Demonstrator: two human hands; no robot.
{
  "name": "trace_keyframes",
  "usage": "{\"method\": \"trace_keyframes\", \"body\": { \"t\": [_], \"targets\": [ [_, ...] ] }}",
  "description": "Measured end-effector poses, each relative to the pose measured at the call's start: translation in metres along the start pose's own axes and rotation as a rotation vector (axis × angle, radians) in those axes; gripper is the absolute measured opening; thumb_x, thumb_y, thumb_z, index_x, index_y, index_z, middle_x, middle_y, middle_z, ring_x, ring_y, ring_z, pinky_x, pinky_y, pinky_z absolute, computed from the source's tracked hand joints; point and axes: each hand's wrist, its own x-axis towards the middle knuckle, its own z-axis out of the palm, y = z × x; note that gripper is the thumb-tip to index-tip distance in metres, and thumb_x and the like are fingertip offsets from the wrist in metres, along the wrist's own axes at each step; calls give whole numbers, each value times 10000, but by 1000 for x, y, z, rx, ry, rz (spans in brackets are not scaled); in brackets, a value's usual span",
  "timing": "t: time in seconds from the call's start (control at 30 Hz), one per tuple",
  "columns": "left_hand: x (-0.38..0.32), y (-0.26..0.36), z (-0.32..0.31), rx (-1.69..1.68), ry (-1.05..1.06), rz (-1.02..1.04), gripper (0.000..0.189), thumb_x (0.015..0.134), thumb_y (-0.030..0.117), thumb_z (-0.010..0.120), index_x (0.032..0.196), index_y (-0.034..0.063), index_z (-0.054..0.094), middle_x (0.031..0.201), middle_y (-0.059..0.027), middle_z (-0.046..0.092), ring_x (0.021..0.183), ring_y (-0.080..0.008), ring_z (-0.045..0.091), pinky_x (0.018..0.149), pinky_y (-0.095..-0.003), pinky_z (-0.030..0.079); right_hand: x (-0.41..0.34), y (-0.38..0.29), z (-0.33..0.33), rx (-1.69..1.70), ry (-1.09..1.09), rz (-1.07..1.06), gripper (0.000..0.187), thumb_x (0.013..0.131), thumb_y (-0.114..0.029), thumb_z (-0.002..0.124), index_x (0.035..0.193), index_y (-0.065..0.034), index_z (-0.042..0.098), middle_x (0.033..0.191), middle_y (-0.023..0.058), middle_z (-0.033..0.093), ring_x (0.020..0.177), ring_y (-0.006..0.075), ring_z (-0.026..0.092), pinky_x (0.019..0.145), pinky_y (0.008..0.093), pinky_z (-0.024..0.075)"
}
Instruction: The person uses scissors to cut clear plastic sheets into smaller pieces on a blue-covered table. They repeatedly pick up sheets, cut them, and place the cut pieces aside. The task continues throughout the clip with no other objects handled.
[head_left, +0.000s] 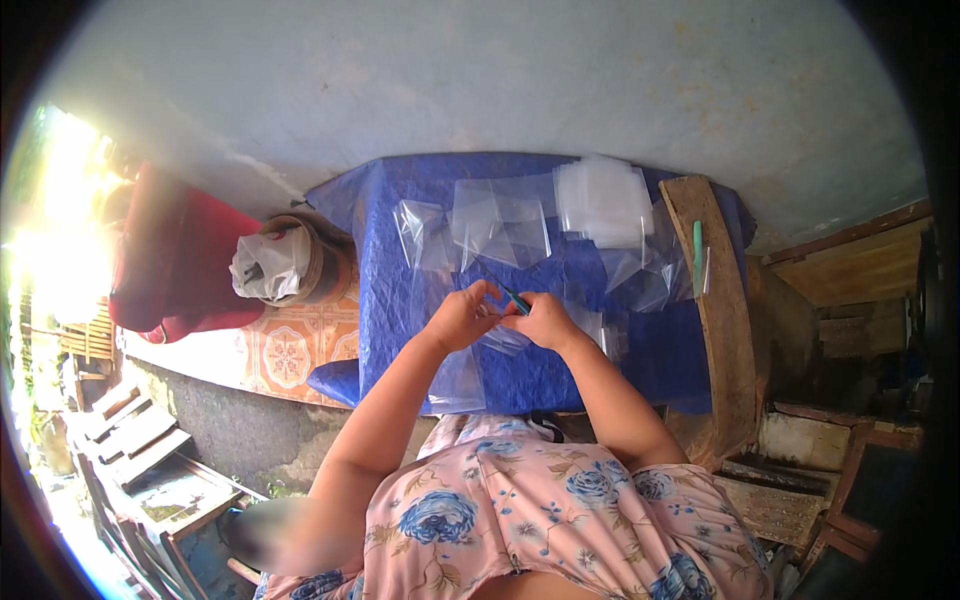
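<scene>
Over the blue tarp (390, 337), my left hand (465, 319) is close to my right, fingers curled at what looks like a piece of clear plastic film. My right hand (541, 321) holds a slim tool with a teal handle (518, 302) and a thin dark shaft pointing up and left; its exact kind cannot be told. Clear plastic sheets or bags (499, 221) lie loosely spread beyond my hands. To their right rests a stack of whitish plastic sheets (606, 201). More clear film (459, 382) lies below my left hand.
A wooden plank (731, 337) lies along the right side, with a light green handled tool (697, 255) on it. At left stand a bucket holding a white plastic bag (274, 264) and a red chair (187, 255). A wall (480, 82) borders the far edge.
</scene>
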Motion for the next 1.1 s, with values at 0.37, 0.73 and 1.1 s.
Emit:
{"method": "trace_keyframes", "body": {
  "t": [0.37,0.73,1.1],
  "targets": [
    [0,8,0,5,-22,-24,310,741,86,651,1020,23,530,783,-100,669,739,-181,658,671,-281,501,-12,-1,-5,-6,35,-9,224,723,-217,725,820,-30,649,729,118,652,665,185,617,625,308,468],
    [6,-6,-1,-196,-205,-142,353,762,84,650,1077,-5,518,863,-105,668,786,-178,653,673,-275,502,-3,11,-10,161,105,42,137,783,-152,651,799,-16,647,712,58,643,645,117,569,613,273,445],
    [3,-25,-11,-545,-382,-454,404,791,158,648,1142,23,500,926,-122,654,804,-186,647,711,-275,508,1,21,-19,225,150,215,142,779,-163,653,760,-23,634,691,35,627,618,107,543,573,261,415]
  ]
}}
